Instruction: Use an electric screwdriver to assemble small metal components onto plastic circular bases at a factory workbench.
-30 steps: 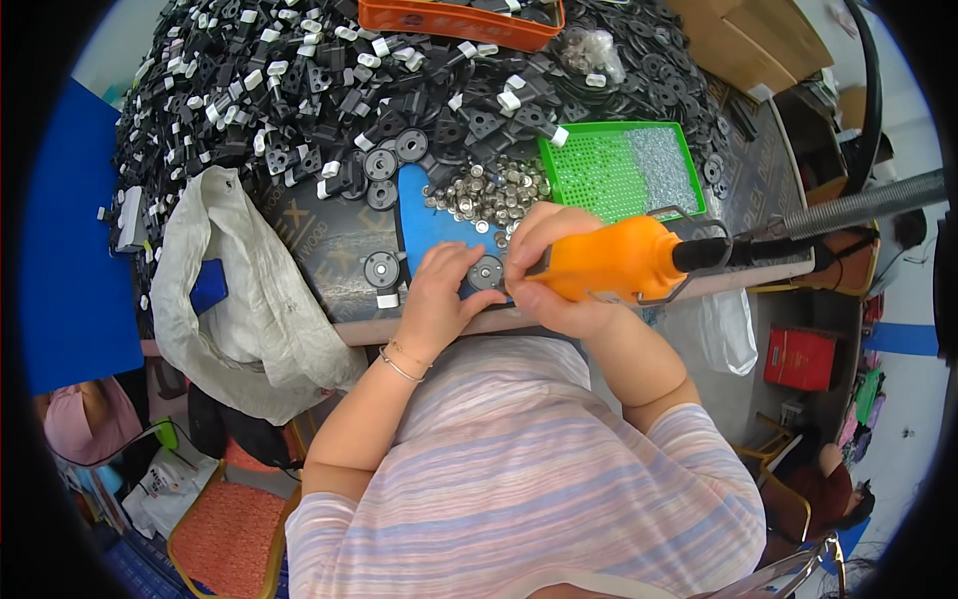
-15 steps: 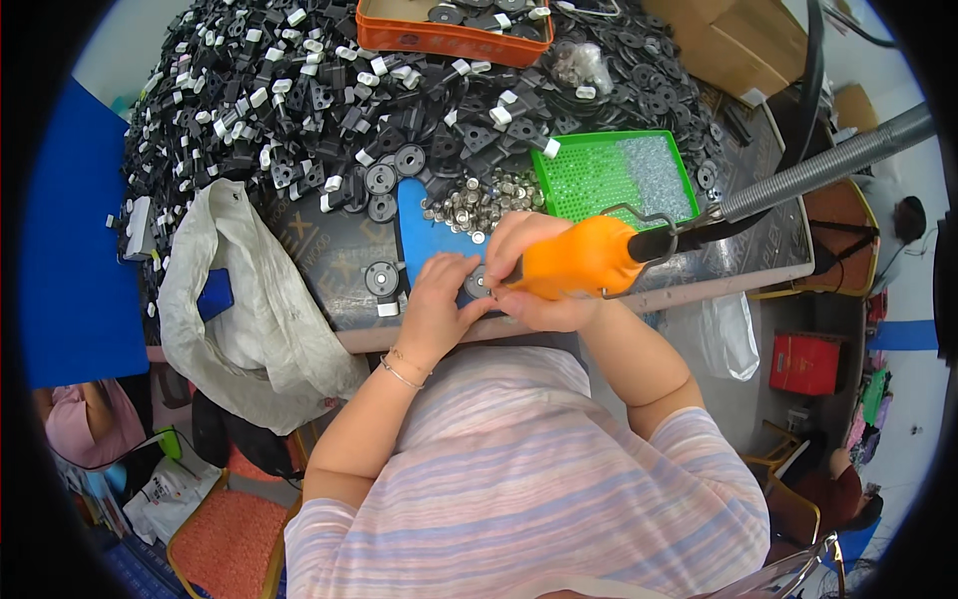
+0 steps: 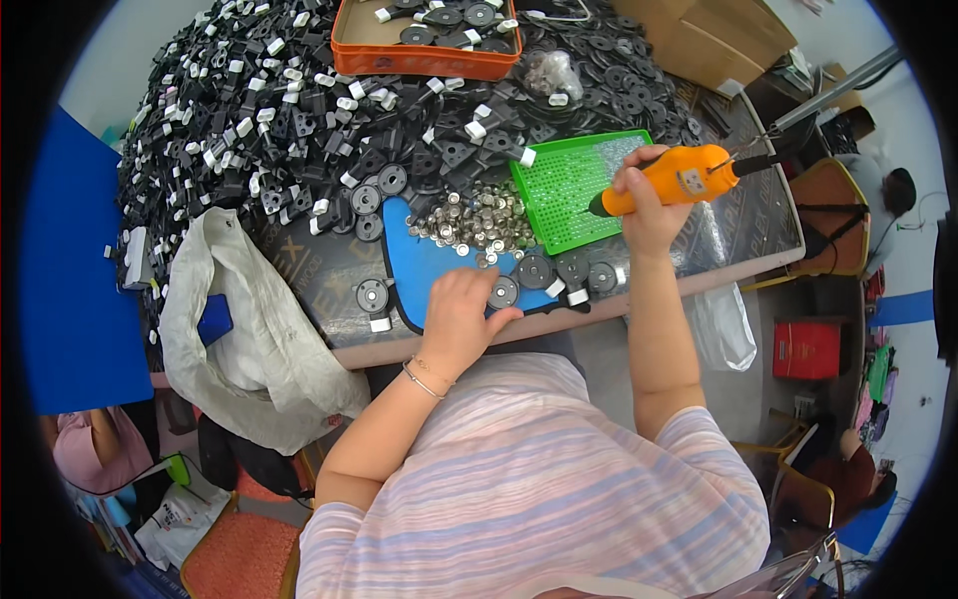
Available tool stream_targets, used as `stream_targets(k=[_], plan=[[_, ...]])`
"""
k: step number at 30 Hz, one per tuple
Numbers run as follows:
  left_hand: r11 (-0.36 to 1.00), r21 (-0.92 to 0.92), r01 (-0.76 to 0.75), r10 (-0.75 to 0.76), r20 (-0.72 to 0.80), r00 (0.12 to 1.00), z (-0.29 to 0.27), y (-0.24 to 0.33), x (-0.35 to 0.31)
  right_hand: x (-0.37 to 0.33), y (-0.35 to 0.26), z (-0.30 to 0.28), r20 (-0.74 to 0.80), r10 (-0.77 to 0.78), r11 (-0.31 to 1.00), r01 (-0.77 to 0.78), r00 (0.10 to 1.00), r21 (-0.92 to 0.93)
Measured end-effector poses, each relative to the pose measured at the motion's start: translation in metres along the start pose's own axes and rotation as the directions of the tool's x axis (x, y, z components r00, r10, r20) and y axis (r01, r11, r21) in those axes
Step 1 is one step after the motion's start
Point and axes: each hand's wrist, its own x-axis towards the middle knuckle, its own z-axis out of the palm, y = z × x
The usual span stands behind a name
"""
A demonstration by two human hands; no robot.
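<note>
My right hand (image 3: 654,205) is wrapped round an orange electric screwdriver (image 3: 689,172), whose dark tip points left over a green perforated tray (image 3: 547,228). Small clear or silvery pieces, too fine to make out, lie in that tray. My left hand (image 3: 461,309) rests on a blue mat (image 3: 417,262) near the table's front edge, its thumb and fingers about a round black part (image 3: 504,293) with a metal centre. Beyond those fingers is a heap of small silver metal caps (image 3: 481,220). More round black parts (image 3: 534,271) lie just right of the left hand.
A large heap of black parts with white ends (image 3: 289,110) covers the table's far side. An orange-red tin (image 3: 424,62) stands on it. A whitish sack (image 3: 249,339) hangs at the left edge; a cardboard box (image 3: 709,45) stands far right. A cable runs from the screwdriver.
My right hand has moved right and away from the left hand, carrying the screwdriver from the round black part to the green tray. The left hand stays at the part.
</note>
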Motion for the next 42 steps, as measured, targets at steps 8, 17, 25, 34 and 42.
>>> stream_targets(k=[8,17,25,34,42], plan=[[0.969,0.243,-0.034,0.058,-0.093,0.994,-0.044,0.000,-0.017,-0.003,0.003,-0.003,-0.008,0.028,0.998,-0.028,1.000,-0.063],[0.945,0.265,0.190,-0.144,-0.181,0.973,-0.094,-0.038,-0.039,-0.002,0.004,-0.002,-0.013,0.023,0.999,-0.023,1.000,-0.042],[0.937,0.148,0.316,-0.287,-0.186,0.940,-0.077,-0.053,-0.047,-0.001,0.010,-0.005,0.016,0.030,0.999,-0.029,0.999,-0.012],[0.907,-0.005,0.421,-0.415,-0.183,0.891,-0.076,-0.055,-0.042,-0.005,-0.020,0.019,0.022,-0.023,0.985,0.019,0.999,0.174],[0.949,-0.137,0.285,-0.304,-0.149,0.941,-0.071,-0.043,-0.030,-0.027,-0.027,0.069,0.266,-0.035,0.973,-0.028,0.963,0.231]])
